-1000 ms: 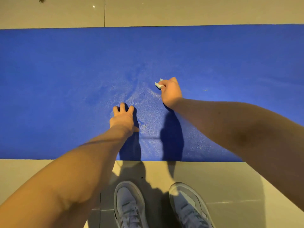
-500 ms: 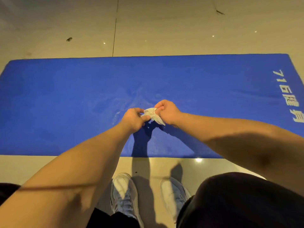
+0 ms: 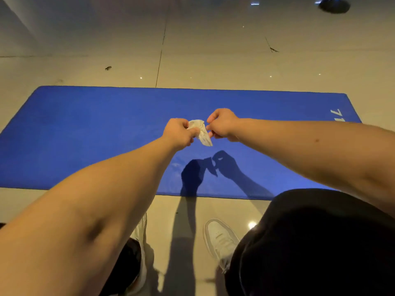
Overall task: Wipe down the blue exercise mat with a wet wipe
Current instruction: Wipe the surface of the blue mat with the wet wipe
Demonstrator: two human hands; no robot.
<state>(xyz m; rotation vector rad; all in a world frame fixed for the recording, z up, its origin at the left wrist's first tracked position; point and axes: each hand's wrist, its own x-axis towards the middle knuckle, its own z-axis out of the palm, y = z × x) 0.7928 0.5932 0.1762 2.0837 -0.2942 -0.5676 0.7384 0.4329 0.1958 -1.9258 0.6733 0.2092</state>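
The blue exercise mat [image 3: 85, 135] lies flat across the tiled floor, with white lettering at its right end. Above its middle, a crumpled white wet wipe [image 3: 201, 131] hangs in the air between both hands. My left hand [image 3: 178, 132] pinches the wipe's left side with curled fingers. My right hand [image 3: 221, 124] pinches its right edge. The hands and wipe cast a dark shadow on the mat near its front edge.
Glossy beige floor tiles [image 3: 213, 60] surround the mat. My white shoes [image 3: 220, 238] stand just in front of the mat's near edge, and a dark-clothed knee [image 3: 310, 242] fills the lower right. A dark round object [image 3: 333, 5] sits at the far top right.
Both hands have left the mat surface and risen. The wipe, earlier pressed under my right hand, is now held in the air by both hands. The view has pulled back from the mat.
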